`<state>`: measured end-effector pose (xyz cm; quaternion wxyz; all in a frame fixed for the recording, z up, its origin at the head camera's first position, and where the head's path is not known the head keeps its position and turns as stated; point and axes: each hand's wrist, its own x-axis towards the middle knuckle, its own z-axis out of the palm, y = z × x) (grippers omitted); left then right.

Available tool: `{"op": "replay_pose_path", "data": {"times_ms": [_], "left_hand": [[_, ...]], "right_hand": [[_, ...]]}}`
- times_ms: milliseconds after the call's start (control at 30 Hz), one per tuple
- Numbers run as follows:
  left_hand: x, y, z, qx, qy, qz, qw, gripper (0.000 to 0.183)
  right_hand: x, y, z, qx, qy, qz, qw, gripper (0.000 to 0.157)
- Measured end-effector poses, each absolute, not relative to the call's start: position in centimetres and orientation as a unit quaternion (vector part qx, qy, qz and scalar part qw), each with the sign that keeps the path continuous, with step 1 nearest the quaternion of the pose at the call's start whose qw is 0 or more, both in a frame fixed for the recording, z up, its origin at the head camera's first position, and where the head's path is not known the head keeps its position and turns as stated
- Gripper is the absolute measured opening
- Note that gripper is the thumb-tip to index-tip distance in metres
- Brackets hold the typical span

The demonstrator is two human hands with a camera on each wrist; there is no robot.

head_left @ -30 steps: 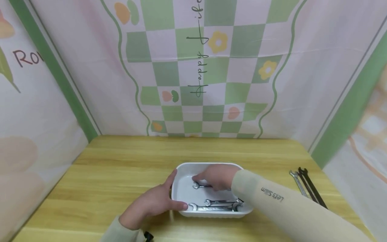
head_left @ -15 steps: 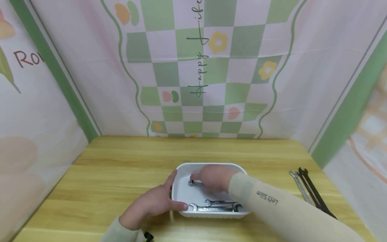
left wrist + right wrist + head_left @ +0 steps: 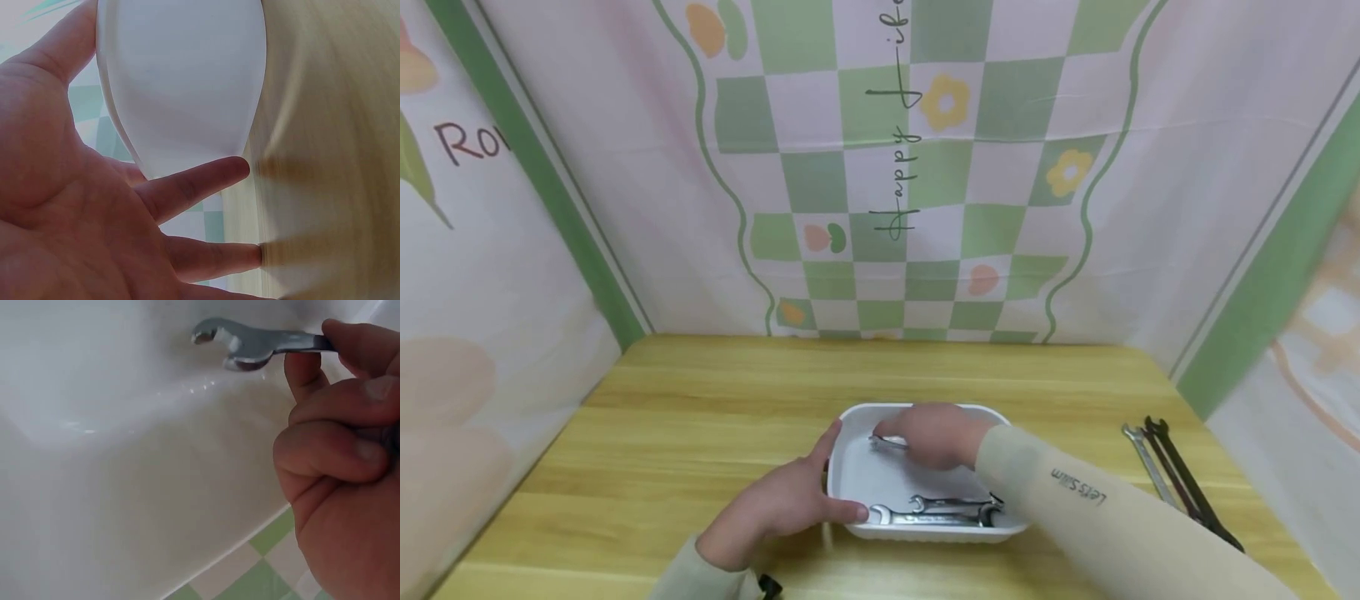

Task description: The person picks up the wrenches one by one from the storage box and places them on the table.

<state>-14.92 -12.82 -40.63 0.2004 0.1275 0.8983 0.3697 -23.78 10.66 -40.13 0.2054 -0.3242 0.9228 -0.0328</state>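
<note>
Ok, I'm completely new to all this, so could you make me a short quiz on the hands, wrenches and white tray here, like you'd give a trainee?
1. True or false: the left hand is touching the white tray.
2. Multiple choice: where do the loose wrenches in the tray lie?
A) Along the side far from the person
B) Along the side near the person
C) Across the middle
3. Short answer: what is the right hand holding?

Key:
1. True.
2. B.
3. A silver wrench with an open-ended head.
</note>
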Motion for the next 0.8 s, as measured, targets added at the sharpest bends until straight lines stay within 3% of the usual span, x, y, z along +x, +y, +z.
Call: {"op": "replay_pose_path", "data": {"times_ms": [233,800], "left_hand": [[-15.0,-12.7,-40.6,0.123,0.898,0.370,0.204,0.128],[-15.1,-12.5,-40.6,0.104,0.895,0.376,0.216,0.127]], "right_hand": [[-24.5,11.9,-37.6,-0.335,0.905,-0.177,0.192,0.049],[-25.4,14.3,-34.8,-0.180,0.837,-0.471,0.213,0.041]]}}
